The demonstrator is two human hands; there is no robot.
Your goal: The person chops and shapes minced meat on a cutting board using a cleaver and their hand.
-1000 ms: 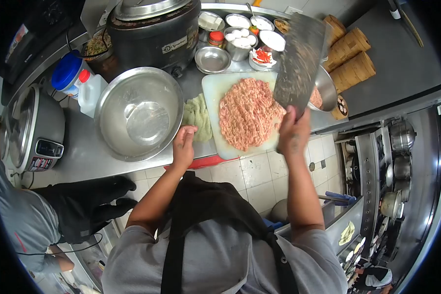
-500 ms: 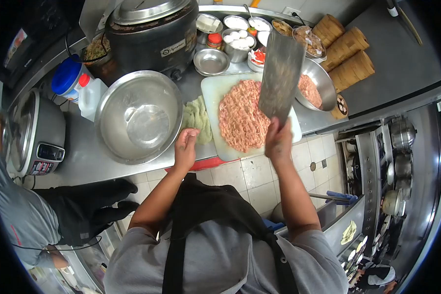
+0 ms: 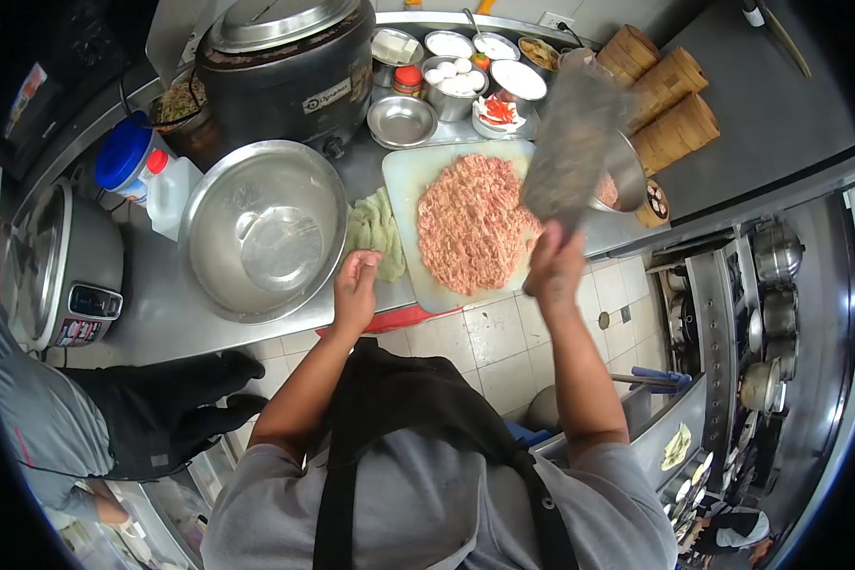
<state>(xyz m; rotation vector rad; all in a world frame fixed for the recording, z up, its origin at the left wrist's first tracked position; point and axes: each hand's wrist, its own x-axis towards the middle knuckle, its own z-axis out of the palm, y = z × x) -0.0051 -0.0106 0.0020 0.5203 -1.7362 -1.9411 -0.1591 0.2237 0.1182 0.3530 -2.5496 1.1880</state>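
My right hand (image 3: 556, 266) is wrapped round the handle of a broad-bladed cleaver (image 3: 575, 142), its blade raised and smeared by motion. The blade hangs over the right side of a white cutting board (image 3: 410, 176), hiding part of it and part of a steel bowl (image 3: 635, 176) with more meat. A flattened mass of minced meat (image 3: 475, 223) covers much of the board. My left hand (image 3: 355, 290) is loosely open with fingers half curled, holding nothing. It is close to a folded green cloth (image 3: 375, 233), between the board and a large steel basin (image 3: 209, 275).
Behind the board stand a small steel dish (image 3: 402, 121), a bowl of eggs (image 3: 456, 81) and several ingredient containers. Bamboo steamers (image 3: 674, 133) lie at the back right. A big black cooker (image 3: 285, 85) and a white jug (image 3: 173, 199) stand left. Another person (image 3: 52, 399) is at the lower left.
My right hand and the cleaver have moved right, with the blade tilting further that way. My left hand stays by the cloth. The whole view has shifted slightly.
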